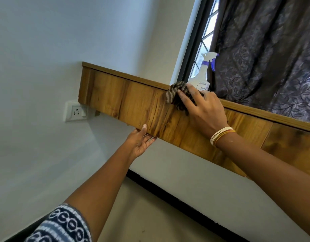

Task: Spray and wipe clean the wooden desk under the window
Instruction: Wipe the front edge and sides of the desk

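Wooden and warm-grained, the desk (136, 102) runs as a long band from the middle left of the frame down to the right edge, and you are in the wiping step: the spraying looks done for this stretch, since the bottle is set down and the cloth is on the wood. White wall (46, 41) fills the upper left and the space under the desk, with pale floor (150, 215) and a dark skirting line along the bottom of the picture. Dark patterned curtain (264, 49) hangs in the upper right, covering most of the window (205, 32), whose black frame and grille show just left of it. Your right hand (201, 109), at centre right, presses the striped cloth (177, 93) flat against the desk top near its back rail, fingers spread fairly wide over the bunched fabric, not clenched round it. Your left hand (142, 140), lower centre, steadies the front edge of the desk: the thumb lies on top of the wood and the fingers reach loosely underneath, straight and relaxed. The next move, as I judge it, calls for drawing the cloth along the grain toward the unwiped left end, keeping even pressure and keeping clear of the bottle. White spray bottle (201, 79) with a purple trigger stands at the back of the desk, just behind the cloth and against the curtain. A white wall socket (76, 110) sits at middle left, just below the desk's left end.
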Tool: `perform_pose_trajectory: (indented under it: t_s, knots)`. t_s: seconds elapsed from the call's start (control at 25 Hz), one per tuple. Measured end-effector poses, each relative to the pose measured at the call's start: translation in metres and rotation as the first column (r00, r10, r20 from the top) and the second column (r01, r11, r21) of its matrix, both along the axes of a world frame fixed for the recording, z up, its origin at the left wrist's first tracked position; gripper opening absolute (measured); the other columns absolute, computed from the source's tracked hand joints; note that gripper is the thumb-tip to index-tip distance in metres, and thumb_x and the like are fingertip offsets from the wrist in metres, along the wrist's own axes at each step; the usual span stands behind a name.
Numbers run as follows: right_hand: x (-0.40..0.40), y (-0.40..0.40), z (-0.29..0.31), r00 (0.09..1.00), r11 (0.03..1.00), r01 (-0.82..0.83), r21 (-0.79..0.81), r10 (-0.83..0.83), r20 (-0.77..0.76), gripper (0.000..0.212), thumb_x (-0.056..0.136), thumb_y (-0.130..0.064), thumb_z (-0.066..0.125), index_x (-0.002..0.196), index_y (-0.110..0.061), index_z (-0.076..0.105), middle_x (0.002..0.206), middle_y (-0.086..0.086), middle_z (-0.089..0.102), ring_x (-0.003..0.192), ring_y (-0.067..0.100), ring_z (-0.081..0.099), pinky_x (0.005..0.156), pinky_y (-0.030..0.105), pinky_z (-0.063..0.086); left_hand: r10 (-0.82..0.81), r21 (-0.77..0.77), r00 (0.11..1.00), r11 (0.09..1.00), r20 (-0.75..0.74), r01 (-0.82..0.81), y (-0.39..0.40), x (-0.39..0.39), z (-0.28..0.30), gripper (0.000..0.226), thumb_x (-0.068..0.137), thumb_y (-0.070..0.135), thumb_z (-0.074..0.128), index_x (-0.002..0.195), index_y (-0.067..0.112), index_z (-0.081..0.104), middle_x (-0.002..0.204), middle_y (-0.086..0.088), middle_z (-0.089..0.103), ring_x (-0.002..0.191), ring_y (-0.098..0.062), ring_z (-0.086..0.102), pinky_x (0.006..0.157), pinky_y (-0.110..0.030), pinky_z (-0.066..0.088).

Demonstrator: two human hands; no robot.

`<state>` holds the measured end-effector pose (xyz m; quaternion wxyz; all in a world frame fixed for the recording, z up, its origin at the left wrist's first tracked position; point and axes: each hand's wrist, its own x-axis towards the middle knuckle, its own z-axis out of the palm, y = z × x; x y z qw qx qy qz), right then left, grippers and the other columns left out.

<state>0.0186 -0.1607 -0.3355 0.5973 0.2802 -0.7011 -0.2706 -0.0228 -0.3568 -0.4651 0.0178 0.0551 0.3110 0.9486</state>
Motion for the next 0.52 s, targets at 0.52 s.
perform_pose_trajectory:
  t_s: [0.52]
  knots:
    - [-0.002, -0.011, -0.035, 0.996, 0.976, -0.017, 0.216, -0.004, 0.094, 0.045, 0.094, -0.022, 0.046, 0.135, -0.006, 0.055, 0.145, 0.022, 0.046, 0.129, 0.044, 0.043, 0.108, 0.056, 0.032, 0.151, 0.157, 0.987, 0.975, 0.055, -0.158, 0.022, 0.008, -0.003, 0.041, 0.101, 0.020, 0.046, 0.139, 0.006, 0.043, 0.107, -0.019, 0.063, 0.104, -0.031, 0.063, 0.086, -0.047, 0.052]
